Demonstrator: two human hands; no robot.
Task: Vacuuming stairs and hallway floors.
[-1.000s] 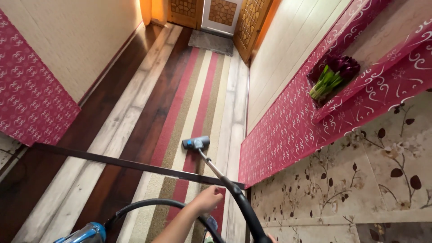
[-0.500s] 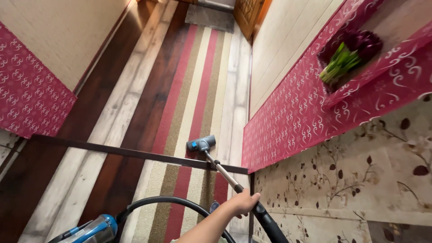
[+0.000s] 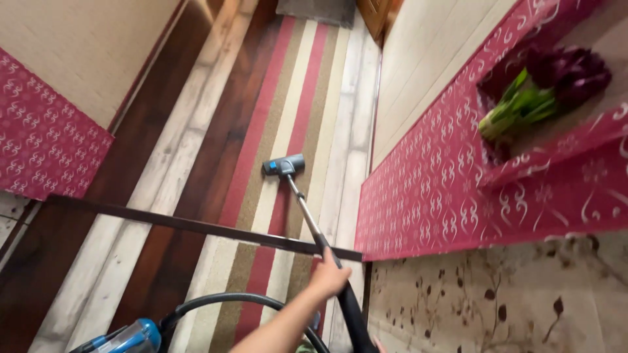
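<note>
Metal vacuum wand | left hand grip closed round it | nozzle well ahead on carpet

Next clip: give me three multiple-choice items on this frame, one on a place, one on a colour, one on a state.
1. Where is the vacuum head?
A. on the striped runner
B. on the doormat
C. in the wall niche

2. What colour are the flowers in the niche?
A. yellow
B. dark purple
C. white

3. What is the hand doing?
A. hanging free
B. pressing the wall
C. gripping the vacuum wand

Answers: 1 A, the head sits on the stripes; 2 B, dark purple blooms on green stems; 3 C, the fingers wrap the tube.
</note>
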